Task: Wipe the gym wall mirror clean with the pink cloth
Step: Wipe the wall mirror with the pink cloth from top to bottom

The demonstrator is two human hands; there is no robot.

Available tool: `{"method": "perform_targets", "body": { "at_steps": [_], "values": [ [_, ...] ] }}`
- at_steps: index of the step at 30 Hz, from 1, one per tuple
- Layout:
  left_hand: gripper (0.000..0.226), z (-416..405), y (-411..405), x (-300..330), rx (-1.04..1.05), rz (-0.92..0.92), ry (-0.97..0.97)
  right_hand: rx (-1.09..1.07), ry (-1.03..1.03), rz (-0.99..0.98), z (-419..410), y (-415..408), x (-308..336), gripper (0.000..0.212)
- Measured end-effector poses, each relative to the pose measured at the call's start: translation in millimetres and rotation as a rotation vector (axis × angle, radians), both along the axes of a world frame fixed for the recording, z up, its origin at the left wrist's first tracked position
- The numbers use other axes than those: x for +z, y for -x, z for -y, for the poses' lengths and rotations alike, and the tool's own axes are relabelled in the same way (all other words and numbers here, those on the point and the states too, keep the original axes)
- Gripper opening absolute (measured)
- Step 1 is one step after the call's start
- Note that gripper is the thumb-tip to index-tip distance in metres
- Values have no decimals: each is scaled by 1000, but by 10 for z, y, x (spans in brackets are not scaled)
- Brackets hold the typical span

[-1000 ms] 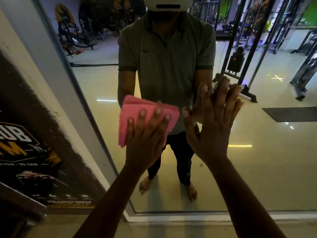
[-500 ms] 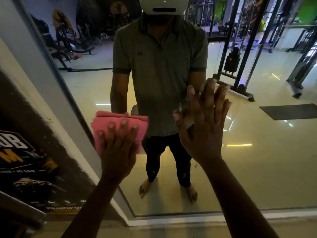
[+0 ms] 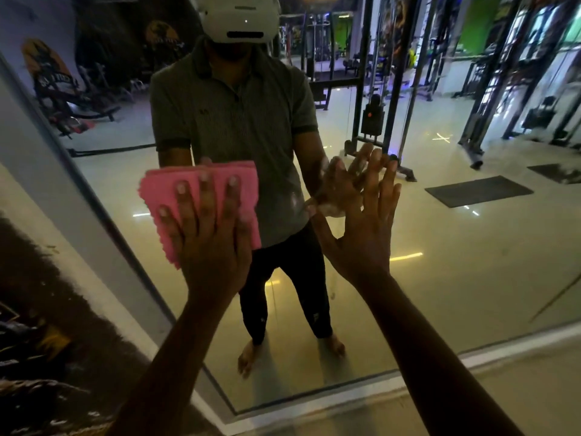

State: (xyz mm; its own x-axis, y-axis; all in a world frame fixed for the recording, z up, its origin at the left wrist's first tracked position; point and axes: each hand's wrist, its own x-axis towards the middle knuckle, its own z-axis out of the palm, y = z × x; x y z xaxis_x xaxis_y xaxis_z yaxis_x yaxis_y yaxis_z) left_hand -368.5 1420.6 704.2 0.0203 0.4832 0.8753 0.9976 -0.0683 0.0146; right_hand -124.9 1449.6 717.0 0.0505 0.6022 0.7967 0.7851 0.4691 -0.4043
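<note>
Mirror [image 3: 440,278] directly ahead of both hands, its grey frame [image 3: 103,215] running diagonally just left of the left hand. Left hand [image 3: 210,243] flat, fingers straight and slightly spread, pressing the folded pink cloth [image 3: 163,199] against the glass; cloth shows above and left of the fingers. Right hand [image 3: 361,231] near the left, palm flat on the glass, fingers wide, holding nothing. Poster [image 3: 37,325] on the wall further left.
</note>
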Motion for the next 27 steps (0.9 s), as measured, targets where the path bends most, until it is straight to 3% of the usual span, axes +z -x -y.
{"method": "perform_targets", "body": {
  "at_steps": [2, 3, 6, 8, 10, 13, 14, 17, 19, 21, 25, 27],
  "values": [
    [68, -123, -171, 273, 55, 157, -76, 1, -20, -8, -16, -54, 23, 91],
    [68, -161, -313, 322, 30, 149, -67, 11, -28, -2, -13, -88, 24, 92],
    [78, -144, -657, -21, -150, -165, 44, 63, -30, 28, -16, -251, 24, 93],
    [87, -38, -616, -306, -121, -240, 115, 85, -46, 29, -18, -422, 37, 92],
    [80, -31, -540, -188, 61, -81, 52, 73, -70, 22, -54, -638, 72, 91],
    [66, -203, -734, 413, 256, 312, -109, 43, -100, 37, -131, -964, 143, 90],
    [66, -263, -874, 499, 247, 271, -91, 33, -101, 50, -157, -1032, 167, 90],
    [70, -300, -1378, 126, 15, -129, 63, 26, -79, 102, -245, -1202, 246, 85],
    [72, -187, -1420, -205, 11, -215, 89, 31, -64, 135, -265, -1277, 255, 87],
    [72, -119, -1270, -107, 101, -98, 45, 39, -73, 172, -287, -1376, 208, 90],
    [64, -273, -1261, 554, 226, 315, -67, -4, -54, 225, -349, -1538, 212, 92],
    [62, -342, -1529, 438, 188, 179, -28, 11, -32, 222, -377, -1549, 244, 90]
  ]
}}
